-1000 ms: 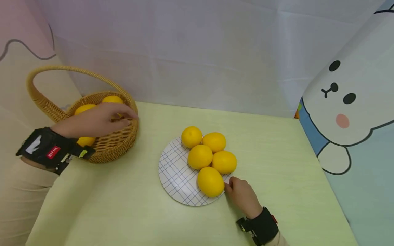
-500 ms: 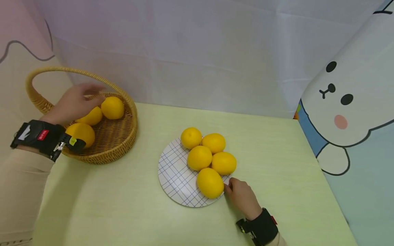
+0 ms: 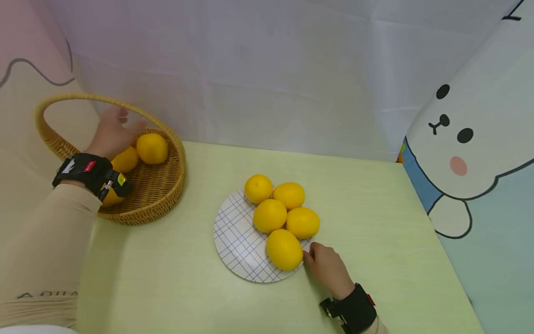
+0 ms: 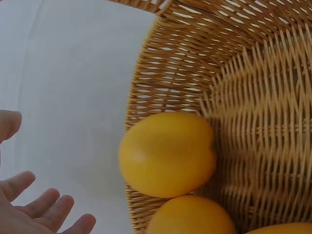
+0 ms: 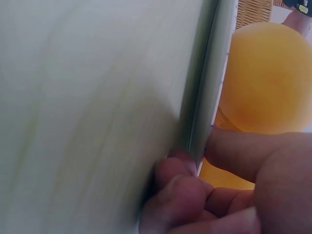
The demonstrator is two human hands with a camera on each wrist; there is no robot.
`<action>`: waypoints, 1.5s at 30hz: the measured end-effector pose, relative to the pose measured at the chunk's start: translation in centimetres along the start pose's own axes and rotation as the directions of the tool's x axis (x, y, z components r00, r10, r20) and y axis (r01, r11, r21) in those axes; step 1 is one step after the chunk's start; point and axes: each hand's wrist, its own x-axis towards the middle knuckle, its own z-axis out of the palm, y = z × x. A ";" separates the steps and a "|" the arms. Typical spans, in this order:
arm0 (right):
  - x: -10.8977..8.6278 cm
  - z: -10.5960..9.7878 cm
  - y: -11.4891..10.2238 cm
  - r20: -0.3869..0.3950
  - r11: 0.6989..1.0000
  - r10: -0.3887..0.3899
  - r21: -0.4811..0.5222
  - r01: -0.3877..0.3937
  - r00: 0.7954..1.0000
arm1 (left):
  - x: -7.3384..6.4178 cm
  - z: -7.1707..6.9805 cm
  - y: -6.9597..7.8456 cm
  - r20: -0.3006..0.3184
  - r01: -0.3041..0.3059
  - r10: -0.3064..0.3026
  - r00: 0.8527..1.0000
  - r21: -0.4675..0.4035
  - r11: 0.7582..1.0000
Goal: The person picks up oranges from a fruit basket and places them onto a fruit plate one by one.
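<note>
My left hand [image 3: 113, 134] is over the far left side of the wicker basket [image 3: 143, 215], under its arched handle. Its fingers are spread and hold nothing; the left wrist view shows the fingertips [image 4: 58, 209] apart from the nearest lemon [image 4: 168, 153]. Three yellow lemons are visible in the basket, one partly behind the wrist strap. With thumb and fingers, my right hand [image 3: 329, 269] pinches the rim of a round white plate [image 3: 235, 236] with a blue grid pattern. Several lemons sit on its right half, the closest lemon [image 3: 284, 249] right beside the right thumb.
A pale green-yellow table [image 3: 367, 213] bears the plate and basket. White cloth [image 3: 267, 93] hangs behind its far edge. To the right is a cloth with a cartoon animal face [image 3: 463, 134]. The basket handle [image 3: 93, 97] arches above the left hand.
My left hand has moved from over the basket's middle back and left to its far side, and the lemons there have come into view. The right hand keeps its hold on the plate rim.
</note>
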 end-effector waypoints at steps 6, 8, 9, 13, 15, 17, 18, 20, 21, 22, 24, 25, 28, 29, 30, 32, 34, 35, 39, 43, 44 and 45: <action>0.2 -0.1 0.0 -0.007 1.000 -0.004 -0.001 0.004 1.000 | 1.9 1.5 -2.2 0.008 0.021 -0.021 1.000 -0.019 1.000; 0.2 -0.1 0.0 -0.007 1.000 -0.003 0.002 0.003 1.000 | 2.2 1.9 -2.8 0.013 0.005 -0.005 1.000 -0.004 1.000; 0.2 -0.1 -0.1 -0.007 1.000 -0.003 0.002 0.003 1.000 | 2.3 2.2 -3.0 0.016 0.002 -0.002 1.000 0.008 1.000; 0.3 0.1 -0.1 0.000 1.000 -0.001 0.003 0.001 1.000 | 2.5 3.1 -3.9 0.036 -0.044 0.042 0.998 0.053 0.998; 0.4 0.1 -0.1 0.007 1.000 0.001 0.003 -0.001 1.000 | 2.5 3.4 -4.4 0.059 -0.044 0.039 0.998 0.089 0.995; 0.4 0.1 -0.2 0.015 1.000 0.007 0.005 -0.007 1.000 | 2.5 3.6 -4.8 0.082 -0.028 0.018 0.997 0.125 0.992; 0.4 0.1 -0.2 0.016 1.000 0.010 0.005 -0.010 1.000 | 2.5 3.7 -4.9 0.089 -0.022 0.009 0.996 0.145 0.989; 0.5 0.0 -0.2 0.021 1.000 0.016 0.004 -0.017 1.000 | 2.7 4.0 -5.1 0.096 -0.035 0.019 0.995 0.168 0.985; 0.5 0.0 -0.2 0.020 1.000 0.018 0.002 -0.018 1.000 | 2.7 4.2 -5.1 0.095 -0.042 0.025 0.995 0.172 0.984; 0.5 -0.1 -0.2 0.020 1.000 0.020 0.003 -0.020 1.000 | 2.8 4.4 -5.1 0.090 -0.056 0.040 0.995 0.177 0.983; 0.4 -0.1 -0.2 0.018 1.000 0.022 0.003 -0.022 1.000 | 3.0 4.9 -5.2 0.082 -0.087 0.073 0.994 0.186 0.979; 0.4 -0.1 -0.1 0.018 1.000 0.022 0.005 -0.022 1.000 | 3.1 5.1 -5.2 0.077 -0.101 0.088 0.993 0.194 0.976; 0.3 -0.1 -0.1 0.013 1.000 0.019 0.010 -0.020 1.000 | 3.4 5.7 -5.5 0.063 -0.116 0.104 0.993 0.222 0.968; 0.3 -0.1 -0.1 0.012 1.000 0.020 0.011 -0.020 1.000 | 3.5 5.8 -5.6 0.064 -0.110 0.098 0.993 0.231 0.967; 0.2 -0.1 -0.1 0.011 1.000 0.019 0.012 -0.019 1.000 | 3.6 6.0 -5.7 0.063 -0.103 0.091 0.994 0.244 0.964; 0.2 -0.1 0.0 0.008 1.000 0.018 0.013 -0.018 1.000 | 3.8 6.3 -6.1 0.063 -0.084 0.069 0.996 0.267 0.960; 0.2 -0.1 0.0 0.006 1.000 0.017 0.013 -0.017 1.000 | 3.9 6.5 -6.5 0.056 -0.071 0.057 0.997 0.289 0.955; 0.2 -0.1 0.0 0.006 1.000 0.017 0.013 -0.017 1.000 | 3.9 6.6 -6.8 0.051 -0.070 0.057 0.997 0.305 0.950; 0.2 -0.1 0.0 0.008 1.000 0.018 0.017 -0.018 1.000 | 3.6 6.9 -7.0 0.033 -0.068 0.060 0.998 0.351 0.934; 0.1 -0.1 -0.1 0.004 1.000 0.013 0.019 -0.013 1.000 | 2.9 6.9 -6.5 0.027 -0.072 0.067 0.997 0.377 0.923; 0.1 -0.1 -0.1 0.002 1.000 0.009 0.020 -0.009 1.000 | 2.7 6.8 -6.5 0.026 -0.075 0.070 0.997 0.381 0.921; 0.1 -0.2 -0.2 0.002 1.000 0.006 0.021 -0.006 1.000 | 2.6 6.8 -6.5 0.024 -0.077 0.073 0.997 0.386 0.919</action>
